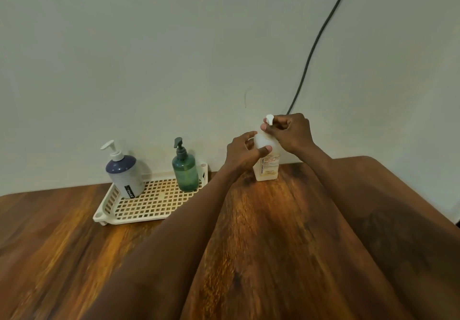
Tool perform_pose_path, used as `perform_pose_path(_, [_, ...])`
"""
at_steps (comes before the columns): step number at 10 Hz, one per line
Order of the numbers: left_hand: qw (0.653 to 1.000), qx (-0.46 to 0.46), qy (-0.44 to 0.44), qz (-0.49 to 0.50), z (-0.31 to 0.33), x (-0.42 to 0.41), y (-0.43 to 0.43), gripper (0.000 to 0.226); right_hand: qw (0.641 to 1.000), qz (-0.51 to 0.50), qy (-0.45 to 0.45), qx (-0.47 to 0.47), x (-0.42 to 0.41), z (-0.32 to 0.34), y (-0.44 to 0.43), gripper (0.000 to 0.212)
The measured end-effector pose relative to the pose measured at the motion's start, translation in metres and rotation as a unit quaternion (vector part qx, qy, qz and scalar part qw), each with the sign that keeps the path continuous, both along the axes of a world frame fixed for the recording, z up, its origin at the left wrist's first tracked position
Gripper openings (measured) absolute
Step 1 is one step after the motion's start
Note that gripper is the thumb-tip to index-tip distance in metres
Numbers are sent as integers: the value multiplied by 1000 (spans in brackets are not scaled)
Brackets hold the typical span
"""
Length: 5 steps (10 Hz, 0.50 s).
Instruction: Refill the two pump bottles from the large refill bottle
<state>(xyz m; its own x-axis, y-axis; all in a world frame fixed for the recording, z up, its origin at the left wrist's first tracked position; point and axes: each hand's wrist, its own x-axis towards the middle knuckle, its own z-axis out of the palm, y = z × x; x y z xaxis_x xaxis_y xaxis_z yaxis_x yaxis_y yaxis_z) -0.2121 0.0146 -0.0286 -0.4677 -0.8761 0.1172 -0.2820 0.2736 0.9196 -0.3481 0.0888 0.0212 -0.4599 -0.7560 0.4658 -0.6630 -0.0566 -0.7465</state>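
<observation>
A: Where's the refill bottle [266, 162]?

B: Upright on the counter [261, 232], by the wall, right of the tray [149, 207]. My left hand [245, 151] grasps its body; my right hand [290, 131] is clenched on its pump top [269, 118], directly above.

A: The pump bottles?

B: Blue one [124, 172] and green one [185, 170] stand in the tray, capped, nearer my left.

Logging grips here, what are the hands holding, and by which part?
The left hand grips the translucent bottle around its body; the right hand holds its white pump top.
</observation>
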Motion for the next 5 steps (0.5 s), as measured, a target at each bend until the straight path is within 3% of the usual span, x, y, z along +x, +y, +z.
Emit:
perform_pose_path(3, [1000, 2, 3, 10, -3, -3, -5, 77, 999, 6, -35, -16, -6, -8, -7, 39])
perform_pose_path(5, [1000, 21, 3, 21, 4, 1, -1, 89, 997, 21, -68, 24, -5, -6, -1, 61])
